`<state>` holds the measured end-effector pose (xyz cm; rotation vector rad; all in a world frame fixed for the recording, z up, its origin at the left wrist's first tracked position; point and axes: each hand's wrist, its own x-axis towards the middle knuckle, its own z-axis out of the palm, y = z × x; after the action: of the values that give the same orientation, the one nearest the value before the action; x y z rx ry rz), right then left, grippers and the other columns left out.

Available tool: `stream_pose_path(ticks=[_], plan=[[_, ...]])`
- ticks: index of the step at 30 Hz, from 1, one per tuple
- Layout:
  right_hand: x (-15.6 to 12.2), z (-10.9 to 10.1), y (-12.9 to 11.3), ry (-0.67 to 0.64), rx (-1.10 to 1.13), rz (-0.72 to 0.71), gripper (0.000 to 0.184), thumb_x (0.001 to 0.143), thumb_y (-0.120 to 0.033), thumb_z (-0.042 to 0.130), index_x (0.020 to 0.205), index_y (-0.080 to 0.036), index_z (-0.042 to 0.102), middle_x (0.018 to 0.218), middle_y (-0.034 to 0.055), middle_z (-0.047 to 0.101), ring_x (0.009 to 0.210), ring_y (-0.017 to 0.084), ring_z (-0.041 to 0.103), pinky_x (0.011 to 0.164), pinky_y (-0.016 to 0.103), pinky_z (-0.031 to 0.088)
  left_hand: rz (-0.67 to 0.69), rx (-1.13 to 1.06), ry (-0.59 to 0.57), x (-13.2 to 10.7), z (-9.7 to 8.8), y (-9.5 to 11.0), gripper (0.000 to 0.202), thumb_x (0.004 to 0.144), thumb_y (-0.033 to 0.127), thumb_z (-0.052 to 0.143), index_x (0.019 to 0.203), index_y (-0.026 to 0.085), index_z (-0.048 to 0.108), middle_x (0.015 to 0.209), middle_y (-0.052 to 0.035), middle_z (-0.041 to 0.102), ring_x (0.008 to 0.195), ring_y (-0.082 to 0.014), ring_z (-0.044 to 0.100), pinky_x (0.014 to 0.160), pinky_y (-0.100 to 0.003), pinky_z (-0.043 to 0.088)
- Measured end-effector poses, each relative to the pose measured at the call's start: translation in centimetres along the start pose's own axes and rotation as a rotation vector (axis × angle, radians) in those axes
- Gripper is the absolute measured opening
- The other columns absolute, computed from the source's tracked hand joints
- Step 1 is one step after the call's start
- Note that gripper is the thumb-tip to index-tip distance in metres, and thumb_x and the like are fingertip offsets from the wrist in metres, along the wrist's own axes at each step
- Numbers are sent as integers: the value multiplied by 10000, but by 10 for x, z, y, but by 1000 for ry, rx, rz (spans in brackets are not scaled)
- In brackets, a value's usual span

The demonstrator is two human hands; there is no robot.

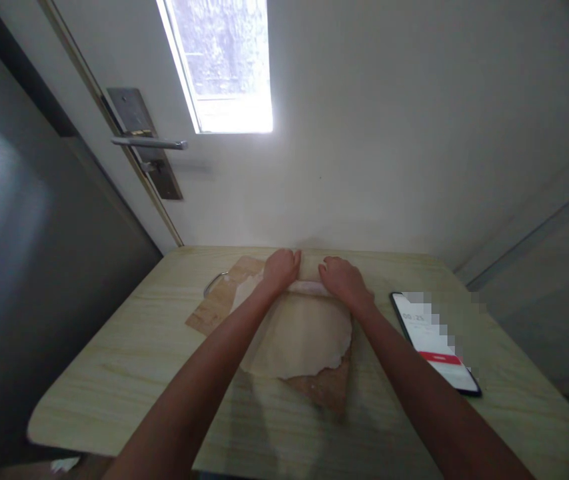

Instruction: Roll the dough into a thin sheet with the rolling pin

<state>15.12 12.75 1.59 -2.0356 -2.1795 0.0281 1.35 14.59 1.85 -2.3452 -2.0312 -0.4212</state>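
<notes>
A wide, thin sheet of pale dough with a ragged edge lies over a brown wooden board, whose corners stick out from under it. Across the far part of the dough runs a pale, floury rolling pin. My left hand is closed over the pin's left part, and my right hand is closed over its right part. Only the stretch between the two hands shows; the pin's ends are hidden by the hands and forearms.
The board's metal loop handle sticks out at its left. On the right of the light wooden table lies a phone with a lit screen. A white door with a lever handle stands directly behind the table.
</notes>
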Motion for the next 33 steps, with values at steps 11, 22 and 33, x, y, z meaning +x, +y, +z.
stream_pose_path(ticks=[11, 22, 33], plan=[[-44, 0, -11, 103, -13, -1, 440, 859, -315, 264, 1230, -179, 458, 1320, 114, 401, 1189, 219, 360, 928, 379, 287, -5, 105, 86, -38, -3, 0, 338, 834, 286, 319, 957, 104, 576, 1003, -124, 596, 1056, -235, 476, 861, -319, 392], [-107, 8, -15, 242, 13, -135, 433, 892, -313, 213, 1203, -198, 492, 1322, 56, 412, 1231, 220, 306, 991, 427, 188, 122, 104, 148, -117, -10, 0, 380, 885, 355, 252, 1136, 201, 493, 1223, -74, 503, 1150, -230, 410, 955, -414, 289], [-142, 14, 0, 199, 31, -313, 495, 868, -437, 283, 1311, -226, 347, 1403, 25, 267, 1294, 222, 160, 1016, 474, 150, 190, 204, 48, -168, -20, 1, 484, 857, 455, 289, 1219, 165, 426, 1340, -164, 354, 1211, -331, 335, 970, -487, 255]])
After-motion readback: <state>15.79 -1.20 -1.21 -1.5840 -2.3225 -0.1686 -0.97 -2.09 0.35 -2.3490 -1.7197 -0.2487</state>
